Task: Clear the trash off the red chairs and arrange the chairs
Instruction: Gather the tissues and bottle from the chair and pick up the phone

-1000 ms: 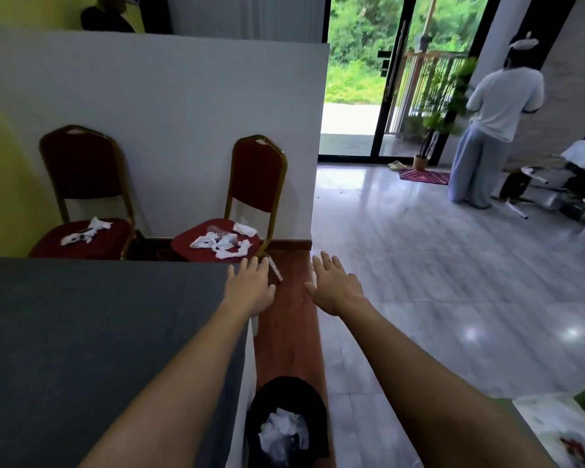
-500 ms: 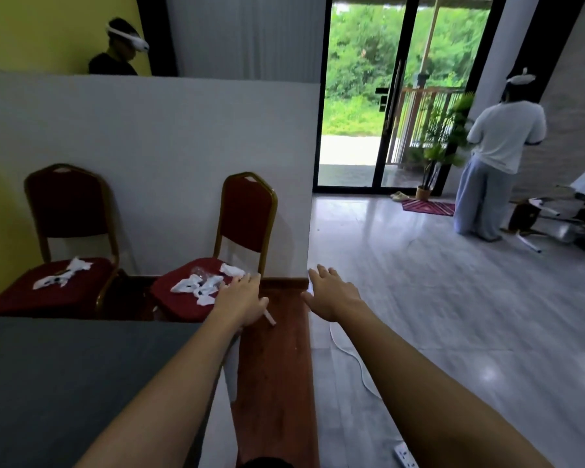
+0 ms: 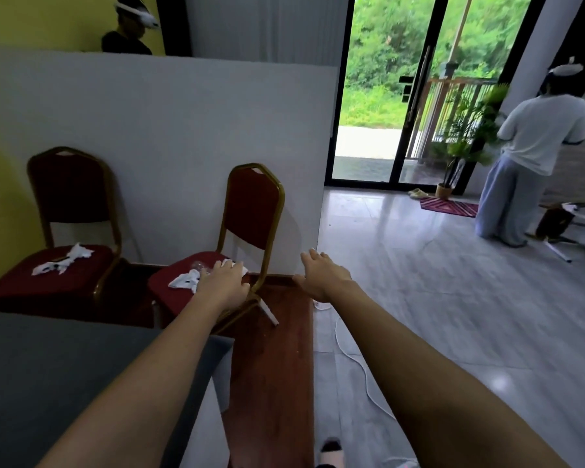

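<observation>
Both arms stretched forward, palms down. Left hand [image 3: 224, 284] sits over the front right corner of the near red chair [image 3: 240, 244], fingers [image 3: 232, 266] loosely spread and curled down, tips on or just above a white paper scrap at the seat's right edge; can't tell if anything is actually gripped. More crumpled white paper [image 3: 184, 281] lies on the same seat just left of the hand, touching or nearly touching the wrist side. Right hand [image 3: 321, 273] hangs in the air to the right of that chair, clear of it, fingers spread, holding nothing. Far red chair [image 3: 65, 238] stands to the left against the white partition [image 3: 169, 136], with its own white scraps [image 3: 63, 260] on the seat, well apart from both hands. Grey desk [image 3: 48, 373] fills the lower left. No readable writing or labels anywhere.
</observation>
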